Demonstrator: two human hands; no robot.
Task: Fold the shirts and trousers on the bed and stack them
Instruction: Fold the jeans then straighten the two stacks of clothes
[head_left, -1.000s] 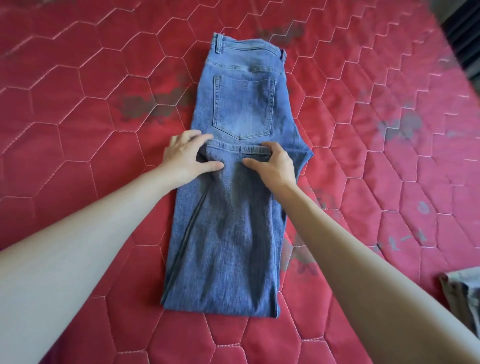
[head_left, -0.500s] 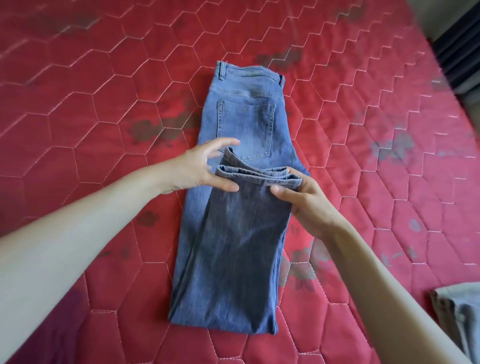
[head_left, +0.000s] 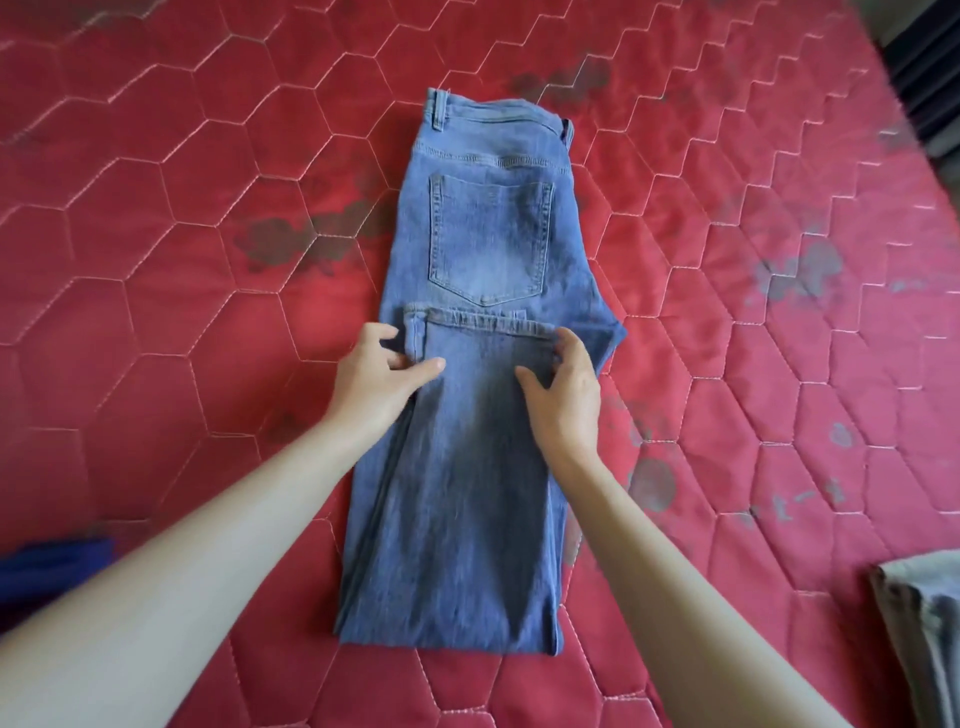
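- A pair of blue jeans (head_left: 483, 395) lies flat in the middle of the bed (head_left: 156, 260), which has a red cover sewn in six-sided shapes
- The waist end is at the far side, and a back pocket (head_left: 488, 239) faces up
- The legs are folded up over the top half, so the leg ends (head_left: 478, 323) lie in a line just under the pocket
- The fold (head_left: 447, 642) sits at the near end, close to the person
- The left hand (head_left: 376, 374) is at the left edge of the jeans, near the leg ends; its thumb lies on the cloth and its fingers (head_left: 387, 332) are spread and a bit bent, holding nothing
- The right hand (head_left: 563, 395) is on the right side of the folded legs; its fingers (head_left: 569, 343) curl over the right corner of the leg ends and its thumb presses on top, so it grips that corner
- Both arms reach out from the near side
- A grey cloth (head_left: 919, 623) peeks in at the right edge, well apart from the jeans
- A dark blue cloth (head_left: 52, 571) shows at the left edge, behind the left arm
- Dark stains (head_left: 311, 234) mark the cover left of the jeans
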